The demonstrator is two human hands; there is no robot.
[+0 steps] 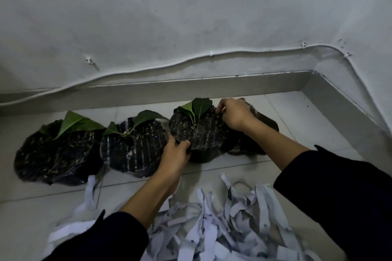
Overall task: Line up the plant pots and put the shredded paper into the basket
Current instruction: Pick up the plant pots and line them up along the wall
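Three black plastic plant pots with green seedlings stand in a row on the tiled floor along the wall: a left pot (55, 152), a middle pot (132, 147) and a right pot (201, 131). My left hand (175, 157) grips the near rim of the right pot. My right hand (233, 114) pinches its far right rim. A fourth dark pot (261, 131) lies partly hidden behind my right arm. A heap of white shredded paper (216, 224) covers the floor close to me. No basket is in view.
A grey skirting ledge (191, 89) runs behind the pots and turns at the right corner. A white cable (169, 63) is clipped along the wall above it. Loose paper strips (90, 193) trail toward the left pot.
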